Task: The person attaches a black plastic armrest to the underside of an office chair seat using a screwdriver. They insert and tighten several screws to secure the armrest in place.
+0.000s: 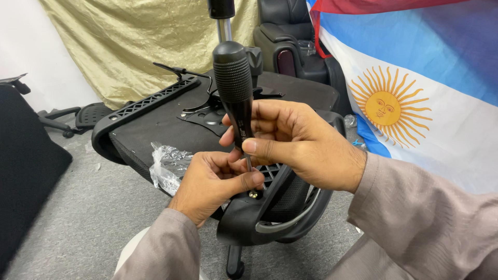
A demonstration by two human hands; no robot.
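My right hand [301,142] grips a black-handled screwdriver [234,88], held upright with its thin shaft pointing down. The tip meets a brass-coloured screw [253,194] in a black plastic armrest bracket [264,215] of an upturned office chair seat [166,127]. My left hand [215,181] is closed around the lower shaft just above the screw, thumb pressed toward the tip. Both sleeves are grey-beige.
A crumpled clear plastic bag [167,166] lies on the seat's near edge. The other black armrest [145,103] runs along the far left side, a metal plate [207,116] at the seat's middle. A black armchair [290,41] stands behind, a sun flag [415,93] at right, grey carpet [88,207] below.
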